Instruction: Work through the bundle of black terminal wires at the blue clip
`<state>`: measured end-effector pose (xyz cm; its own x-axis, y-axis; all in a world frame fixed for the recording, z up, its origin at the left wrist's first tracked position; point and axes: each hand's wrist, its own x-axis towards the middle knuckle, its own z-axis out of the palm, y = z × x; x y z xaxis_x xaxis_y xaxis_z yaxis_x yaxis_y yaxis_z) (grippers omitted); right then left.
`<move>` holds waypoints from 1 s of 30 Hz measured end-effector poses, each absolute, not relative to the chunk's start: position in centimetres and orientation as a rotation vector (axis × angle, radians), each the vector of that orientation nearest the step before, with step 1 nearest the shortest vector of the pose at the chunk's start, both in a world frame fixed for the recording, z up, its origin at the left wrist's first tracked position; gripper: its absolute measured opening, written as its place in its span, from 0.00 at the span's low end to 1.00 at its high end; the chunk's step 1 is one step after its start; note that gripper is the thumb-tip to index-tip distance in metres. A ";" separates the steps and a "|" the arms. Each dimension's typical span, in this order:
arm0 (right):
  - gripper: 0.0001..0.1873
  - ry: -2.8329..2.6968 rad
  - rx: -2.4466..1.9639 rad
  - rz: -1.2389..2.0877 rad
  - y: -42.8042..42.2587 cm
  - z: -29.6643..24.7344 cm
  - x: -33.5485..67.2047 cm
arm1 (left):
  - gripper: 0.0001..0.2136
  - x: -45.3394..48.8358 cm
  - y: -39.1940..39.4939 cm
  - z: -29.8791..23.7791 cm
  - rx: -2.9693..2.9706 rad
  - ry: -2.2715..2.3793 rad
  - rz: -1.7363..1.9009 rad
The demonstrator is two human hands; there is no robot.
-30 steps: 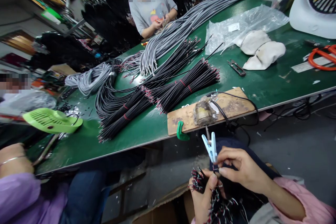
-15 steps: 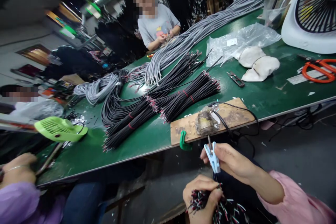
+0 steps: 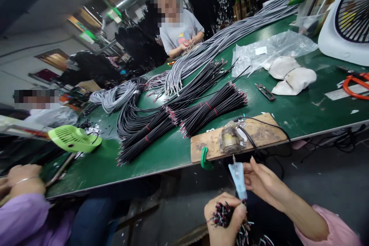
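While my L hand [image 3: 223, 235] grips the black wire bundle [image 3: 222, 214], cut ends twd me, the blue clip [image 3: 238, 181] sits near-vert. just above, wide end up, narrow end down; R hand [image 3: 266, 182] alongside, thumb spread from fingers, can't tell if touching.

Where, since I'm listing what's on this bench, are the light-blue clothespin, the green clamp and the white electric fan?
Light-blue clothespin [image 3: 238, 181]: head view, middle of its body.
Green clamp [image 3: 204, 158]: head view, its upright part.
White electric fan [image 3: 353, 17]: head view, its dark grille.
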<state>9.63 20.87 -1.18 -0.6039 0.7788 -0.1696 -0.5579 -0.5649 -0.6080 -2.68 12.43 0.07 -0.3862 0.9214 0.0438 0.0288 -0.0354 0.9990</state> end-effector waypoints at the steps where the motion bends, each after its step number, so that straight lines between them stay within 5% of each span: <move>1: 0.27 -0.710 -0.589 2.139 20.8 -1.4 10.2 | 0.12 -2.8 12.3 0.1 1.039 1.485 1.523; 11: 0.05 -1.750 -0.759 1.410 17.8 1.5 13.3 | 0.19 -1.5 10.5 -2.0 1.141 1.467 1.246; 18: 0.11 -1.792 -0.886 1.389 17.3 0.8 13.2 | 0.09 -1.4 10.1 -1.8 1.081 1.533 1.375; 30: 0.09 -1.774 -0.762 1.392 17.4 1.0 13.7 | 0.16 -1.5 9.5 -1.2 0.908 1.544 1.405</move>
